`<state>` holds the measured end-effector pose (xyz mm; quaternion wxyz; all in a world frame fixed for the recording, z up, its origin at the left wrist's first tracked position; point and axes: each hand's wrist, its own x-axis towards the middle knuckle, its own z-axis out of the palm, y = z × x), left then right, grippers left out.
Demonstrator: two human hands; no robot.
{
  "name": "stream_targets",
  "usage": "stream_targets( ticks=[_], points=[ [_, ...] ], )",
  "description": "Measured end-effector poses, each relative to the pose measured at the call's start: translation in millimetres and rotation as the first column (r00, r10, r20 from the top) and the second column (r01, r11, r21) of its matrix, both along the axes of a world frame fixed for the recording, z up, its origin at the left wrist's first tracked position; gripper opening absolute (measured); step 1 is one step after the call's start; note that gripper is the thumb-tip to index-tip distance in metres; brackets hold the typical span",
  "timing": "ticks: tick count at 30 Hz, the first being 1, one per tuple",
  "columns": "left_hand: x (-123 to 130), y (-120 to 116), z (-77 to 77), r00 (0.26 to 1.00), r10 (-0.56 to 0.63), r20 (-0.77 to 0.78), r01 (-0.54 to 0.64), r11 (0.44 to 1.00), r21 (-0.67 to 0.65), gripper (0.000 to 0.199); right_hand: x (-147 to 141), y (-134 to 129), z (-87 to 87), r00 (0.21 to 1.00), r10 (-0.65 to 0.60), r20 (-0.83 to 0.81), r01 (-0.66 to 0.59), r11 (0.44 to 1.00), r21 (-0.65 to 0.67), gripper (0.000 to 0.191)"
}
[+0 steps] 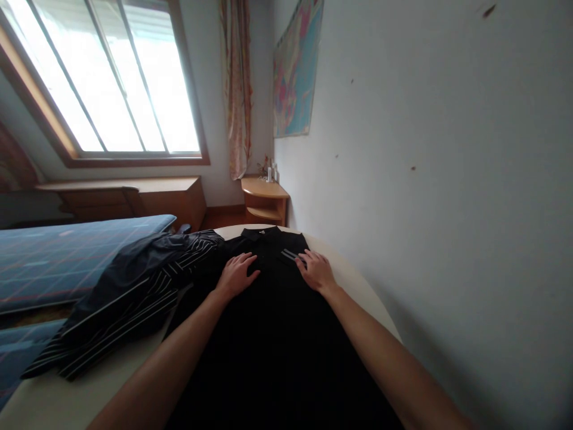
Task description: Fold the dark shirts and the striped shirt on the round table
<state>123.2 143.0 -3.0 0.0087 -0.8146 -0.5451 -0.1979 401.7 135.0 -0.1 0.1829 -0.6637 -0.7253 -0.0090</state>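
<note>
A black collared shirt (268, 322) lies spread over a round pale table (367, 286), its collar at the far edge. My left hand (236, 273) rests on the left part of the shirt below the collar, fingers stretched out. On the right side, my right hand (317, 270) lies over a sleeve that is folded inward, close to the two grey stripes of its cuff; its fingers are extended. Neither hand shows a grip on the fabric. The shirt's lower part merges into darkness between my forearms.
Dark striped clothing (134, 292) lies bunched on the table's left side. Beyond it is a bed with a blue plaid cover (80, 251). A white wall (439, 227) stands close on the right. A wooden corner shelf (266, 188) and a desk (174, 194) are at the back.
</note>
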Motion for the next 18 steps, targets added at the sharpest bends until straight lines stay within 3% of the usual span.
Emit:
stream_targets(
  ticks=[4,8,12,18],
  points=[
    [22.6,-35.3,13.3,0.997,-0.080,0.004,0.080,0.996,0.051,0.048,15.5,-11.5,9.6,0.978,-0.201,0.052,0.200,0.979,0.032,0.053],
    [44.8,-72.3,10.1,0.990,-0.141,-0.012,0.139,0.986,-0.091,0.057,33.5,-16.9,18.3,0.922,-0.373,0.099,0.379,0.924,-0.054,0.045],
    [49.1,-87.9,-1.7,0.988,-0.150,-0.023,0.144,0.973,-0.179,0.060,45.1,-19.8,23.0,0.912,-0.400,0.086,0.409,0.896,-0.171,0.048],
    [44.4,-86.5,-4.6,0.986,-0.167,0.001,0.164,0.966,-0.201,0.061,45.8,-24.1,26.3,0.927,-0.371,0.060,0.374,0.894,-0.248,0.036]
  ],
)
